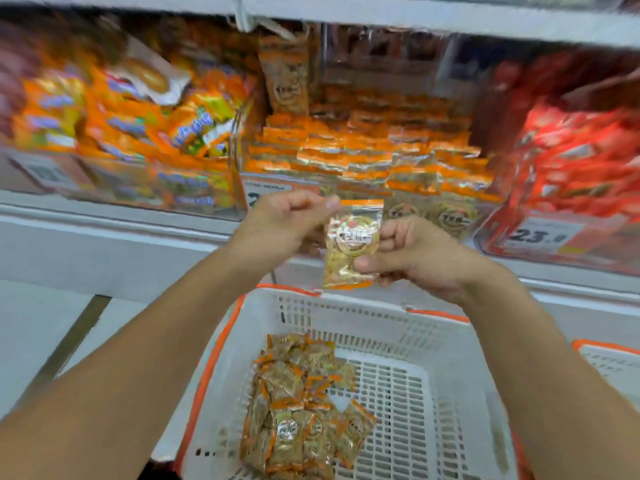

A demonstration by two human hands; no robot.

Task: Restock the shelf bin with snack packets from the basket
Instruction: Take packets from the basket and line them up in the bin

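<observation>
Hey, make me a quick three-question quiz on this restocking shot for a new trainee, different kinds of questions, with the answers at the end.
1. True or false: the held packet is gripped by both hands, left hand and right hand.
2. Multiple choice: where are the remaining packets waiting to be shelved? A) in the white basket B) on the floor C) in the red bin
3. Fill in: the shelf bin straight ahead holds packets with ___ edges matching the held one.

Key: 1 true; 2 A; 3 orange.
</observation>
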